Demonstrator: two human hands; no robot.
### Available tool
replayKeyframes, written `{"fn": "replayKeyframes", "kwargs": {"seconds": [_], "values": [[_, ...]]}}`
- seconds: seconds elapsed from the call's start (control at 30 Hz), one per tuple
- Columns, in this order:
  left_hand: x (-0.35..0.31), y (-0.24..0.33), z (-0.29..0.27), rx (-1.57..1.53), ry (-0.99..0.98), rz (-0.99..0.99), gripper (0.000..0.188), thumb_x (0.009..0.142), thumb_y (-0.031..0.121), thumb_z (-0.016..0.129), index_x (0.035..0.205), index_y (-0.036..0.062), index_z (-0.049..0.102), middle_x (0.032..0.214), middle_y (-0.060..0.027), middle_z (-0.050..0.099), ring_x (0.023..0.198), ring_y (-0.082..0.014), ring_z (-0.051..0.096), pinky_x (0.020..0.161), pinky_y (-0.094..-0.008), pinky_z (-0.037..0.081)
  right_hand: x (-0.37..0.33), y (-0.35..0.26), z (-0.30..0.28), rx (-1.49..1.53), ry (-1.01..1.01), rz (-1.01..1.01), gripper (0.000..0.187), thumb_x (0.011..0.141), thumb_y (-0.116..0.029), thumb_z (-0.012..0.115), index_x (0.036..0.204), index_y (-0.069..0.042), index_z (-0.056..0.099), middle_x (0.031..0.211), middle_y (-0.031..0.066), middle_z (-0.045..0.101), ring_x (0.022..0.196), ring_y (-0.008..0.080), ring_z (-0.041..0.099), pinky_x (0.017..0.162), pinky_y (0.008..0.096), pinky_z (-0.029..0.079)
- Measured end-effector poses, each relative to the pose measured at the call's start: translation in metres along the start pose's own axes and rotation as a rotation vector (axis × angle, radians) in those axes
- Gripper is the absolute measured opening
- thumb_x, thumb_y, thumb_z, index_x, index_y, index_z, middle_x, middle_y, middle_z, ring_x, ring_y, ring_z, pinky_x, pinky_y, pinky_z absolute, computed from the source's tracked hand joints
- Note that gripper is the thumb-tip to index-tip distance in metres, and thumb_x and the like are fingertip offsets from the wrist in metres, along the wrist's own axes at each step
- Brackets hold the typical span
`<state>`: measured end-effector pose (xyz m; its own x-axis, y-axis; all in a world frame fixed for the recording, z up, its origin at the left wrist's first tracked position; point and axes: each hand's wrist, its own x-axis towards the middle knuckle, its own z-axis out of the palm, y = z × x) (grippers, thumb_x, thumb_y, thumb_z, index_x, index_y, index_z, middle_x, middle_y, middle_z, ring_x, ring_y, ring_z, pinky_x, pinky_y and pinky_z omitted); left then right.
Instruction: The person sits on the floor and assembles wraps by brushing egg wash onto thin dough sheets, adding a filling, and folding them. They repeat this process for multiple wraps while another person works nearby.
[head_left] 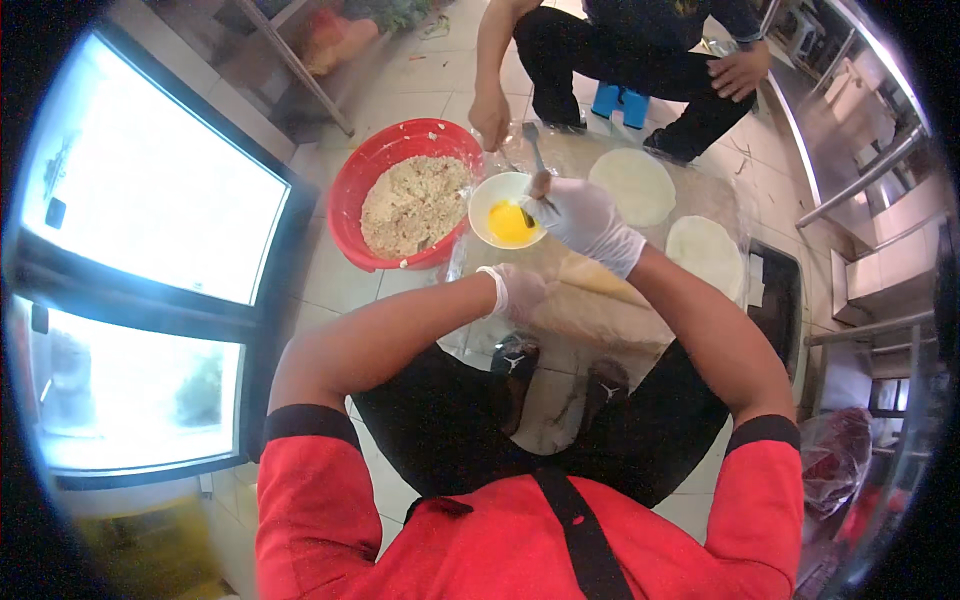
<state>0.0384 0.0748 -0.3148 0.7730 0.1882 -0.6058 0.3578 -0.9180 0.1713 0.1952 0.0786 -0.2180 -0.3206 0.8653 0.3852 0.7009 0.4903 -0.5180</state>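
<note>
My right hand [590,222], in a clear glove, is closed on a brush whose dark bristles [529,218] dip into yellow liquid like beaten egg [508,228]. The liquid sits in a white bowl [482,200]. Below the bowl, my gloved left hand [520,290] rests at the left end of a pale, flat dough-like piece [600,312]; its fingers are blurred against it. Two thin round dough sheets [632,187] lie to the right on the plastic-covered board. A red basin [345,205] of crumbly pale filling [415,210] stands left of the bowl.
Across the board another person sits, one hand [490,120] near the bowl's far rim holding something thin. A blue stool [620,104] is under that person. A glass-doored cabinet [150,170] stands at left, metal racks [860,180] at right. A black tray [775,300] is beside the board.
</note>
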Motion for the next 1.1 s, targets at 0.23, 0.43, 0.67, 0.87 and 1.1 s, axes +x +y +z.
{"fn": "replayKeyframes", "kwargs": {"seconds": [0.23,0.43,0.67,0.87,1.1], "values": [[0.011,-0.013,0.029,-0.02,0.216,0.102,0.069,0.086,0.045,0.063,0.135,-0.0006,0.049,0.13,-0.023,0.058,0.122,-0.0343,0.056,0.107,-0.0404,0.041,0.025,-0.008,0.06,-0.29,-0.142,-0.183,0.015,0.085,-0.023,0.061,0.088,-0.01,0.065,0.077,0.0126,0.069,0.072,0.0309,0.071,0.058,0.0441,0.055],[-0.004,-0.023,0.023,-0.184,0.148,0.056,0.065,0.09,0.05,0.056,0.139,0.0066,0.049,0.144,-0.0202,0.048,0.135,-0.0365,0.043,0.113,-0.0436,0.033,0.055,-0.014,0.129,-0.269,-0.315,-0.224,0.021,0.081,-0.024,0.063,0.088,-0.007,0.073,0.082,0.0167,0.072,0.08,0.0344,0.072,0.063,0.048,0.056],[-0.015,-0.031,0.03,-0.088,0.28,0.122,0.068,0.091,0.051,0.055,0.14,0.0056,0.046,0.147,-0.0225,0.044,0.138,-0.0369,0.039,0.117,-0.0437,0.028,0.06,-0.022,0.142,-0.277,-0.44,-0.162,0.022,0.08,-0.022,0.063,0.091,-0.008,0.076,0.088,0.0164,0.073,0.084,0.0328,0.073,0.07,0.0465,0.057],[-0.006,-0.001,-0.014,-0.15,0.17,0.106,0.073,0.089,0.044,0.059,0.143,0.0006,0.04,0.148,-0.027,0.04,0.136,-0.0391,0.042,0.112,-0.0467,0.034,0.047,0.011,0.102,-0.264,-0.429,-0.101,0.024,0.082,-0.024,0.06,0.092,-0.006,0.074,0.09,0.0192,0.072,0.083,0.0368,0.071,0.07,0.0481,0.056],[-0.006,-0.004,-0.011,-0.115,0.248,0.09,0.075,0.086,0.041,0.064,0.143,-0.0001,0.036,0.144,-0.0295,0.039,0.11,-0.0461,0.06,0.097,-0.052,0.047,0.008,0.071,-0.011,-0.22,-0.591,0.114,0.03,0.082,-0.03,0.059,0.092,-0.004,0.072,0.093,0.0206,0.07,0.087,0.039,0.068,0.078,0.048,0.053]]}}
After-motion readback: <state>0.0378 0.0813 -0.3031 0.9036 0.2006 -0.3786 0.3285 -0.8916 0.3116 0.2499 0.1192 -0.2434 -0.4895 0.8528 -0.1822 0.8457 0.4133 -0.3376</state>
